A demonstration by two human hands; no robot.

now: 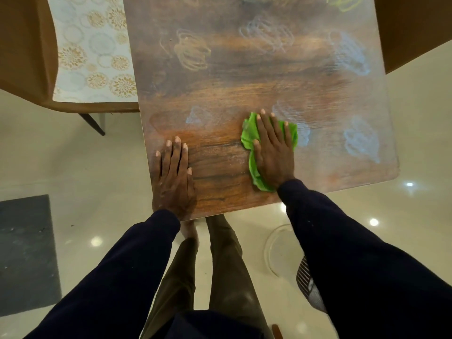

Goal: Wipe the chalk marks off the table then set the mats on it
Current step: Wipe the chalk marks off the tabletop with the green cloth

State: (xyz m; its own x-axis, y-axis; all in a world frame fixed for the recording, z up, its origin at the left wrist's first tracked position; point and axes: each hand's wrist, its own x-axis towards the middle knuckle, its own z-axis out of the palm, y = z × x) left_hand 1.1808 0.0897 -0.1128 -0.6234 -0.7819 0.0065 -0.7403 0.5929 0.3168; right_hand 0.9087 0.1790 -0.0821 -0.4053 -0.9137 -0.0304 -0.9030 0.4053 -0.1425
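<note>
Left hand (173, 177): flat, fingers straight, pressing the table (220, 94) at its near-left corner; holds nothing
Right hand (272, 150): flat and spread on the cloth (249, 133), pinning it to the wood, not gripping it
Slip risk: an open palm only pins the cloth, so a fast stroke could let it bunch or slide out from under
Near edge: both wrists cross it and the cloth's tail lies close to it; a pull toward the body could drag the cloth off
Smear risk: the blue marks (362, 140) just right of the cloth look hazy; a loaded cloth may spread the dust, not lift it
Right edge: rounded corner near those marks; a long sweep right could run off the table
Room: bare wood between the hands and ahead of the left hand, free for strokes
Mats (95, 50): on a chair (24, 57) at the left, partly under the table's edge, well apart from both hands; dust pushed left could fall on them
Far marks (193, 52): tan, blue and green scribbles toward the far edge; reaching them means leaning, and sleeves could rub chalk
Stage: wiping looks early; mats not yet set
</note>
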